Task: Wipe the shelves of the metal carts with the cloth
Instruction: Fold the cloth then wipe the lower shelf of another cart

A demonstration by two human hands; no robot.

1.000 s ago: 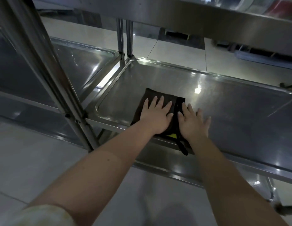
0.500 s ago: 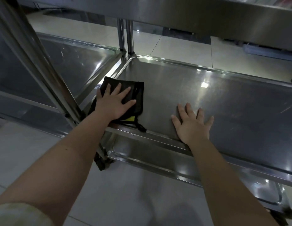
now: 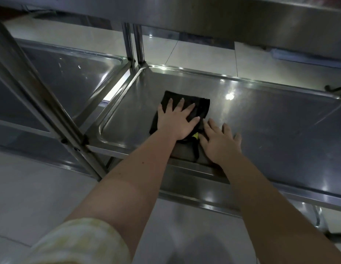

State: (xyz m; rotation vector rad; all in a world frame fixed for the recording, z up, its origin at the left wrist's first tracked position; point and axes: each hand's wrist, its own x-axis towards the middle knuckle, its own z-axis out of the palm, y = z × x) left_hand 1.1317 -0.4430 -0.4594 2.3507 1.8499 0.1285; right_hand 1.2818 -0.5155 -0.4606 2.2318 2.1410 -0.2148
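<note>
Left hand (image 3: 177,121): flat, fingers spread, palm pressed down on black cloth (image 3: 196,103). Cloth lies on middle shelf (image 3: 280,119) of the right-hand cart, near front-left corner; a black strap and a yellow tag (image 3: 195,136) show at its near edge by the shelf rim. Right hand (image 3: 219,141): flat, fingers spread, resting on bare shelf just beside cloth, w/ index finger close to left thumb. Adjacent cart shelf (image 3: 66,77) sits to the left, posts btw. them.

A black cloth (image 3: 186,109) is pressed flat by the left hand (image 3: 177,121) near the shelf (image 3: 270,115)'s front-left corner — the right hand (image 3: 219,141) is laid flat just beside it.
</note>
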